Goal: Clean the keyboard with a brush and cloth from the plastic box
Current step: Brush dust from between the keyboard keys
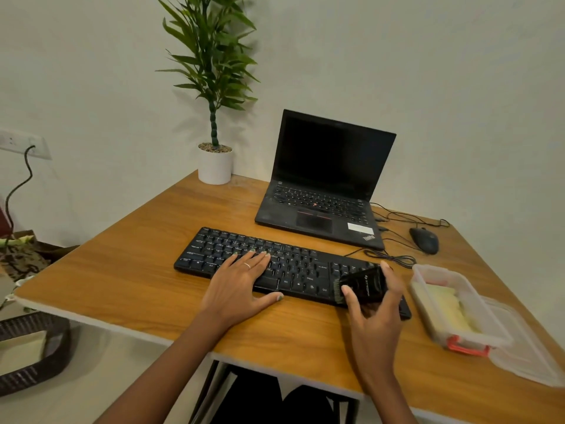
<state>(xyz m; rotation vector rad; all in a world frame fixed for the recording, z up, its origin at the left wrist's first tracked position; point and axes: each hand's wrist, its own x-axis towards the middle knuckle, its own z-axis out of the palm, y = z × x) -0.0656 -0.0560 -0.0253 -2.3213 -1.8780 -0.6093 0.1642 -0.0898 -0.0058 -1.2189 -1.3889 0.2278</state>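
Brushing seems underway: right hand (371,304) grips the brush (360,286) at the keyboard's (293,267) right end, left hand (241,280) spread flat steadying it; the cloth (449,307) waits in the plastic box (428,275).

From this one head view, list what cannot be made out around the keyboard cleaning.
- Keyboard right end: hidden by right hand and brush.
- Keys under left hand: covered.
- Plastic box contents: blurred by translucent walls.
- Key legends: too small.

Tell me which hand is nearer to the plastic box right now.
Right. The right hand, gripping the brush over the keyboard's right end, sits just beside the plastic box. The left hand rests flat on the keyboard's middle, farther away.
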